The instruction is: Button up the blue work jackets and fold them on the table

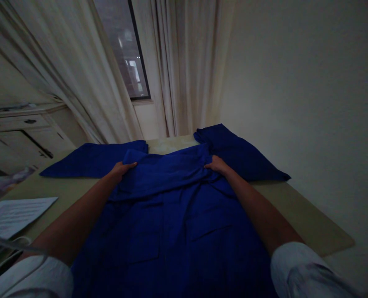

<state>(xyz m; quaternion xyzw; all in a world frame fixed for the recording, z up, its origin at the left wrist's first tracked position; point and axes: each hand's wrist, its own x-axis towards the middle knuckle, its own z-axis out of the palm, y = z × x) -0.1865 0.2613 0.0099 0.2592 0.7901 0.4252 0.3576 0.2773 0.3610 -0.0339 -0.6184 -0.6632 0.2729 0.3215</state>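
A dark blue garment (171,215) with chest pockets lies spread on a pale table (295,215), its sleeves stretched out to the far left and far right. My left hand (121,169) rests on the folded top edge at the left shoulder, fingers closed on the cloth. At the right shoulder my right hand (216,164) grips the same folded edge. The fingertips of both hands are partly tucked into the fabric.
White printed papers (13,215) lie at the table's left edge with a pale cord (4,248) near them. A white dresser (19,132) stands at the left, curtains (184,70) and a dark window (125,49) behind, a bare wall at the right.
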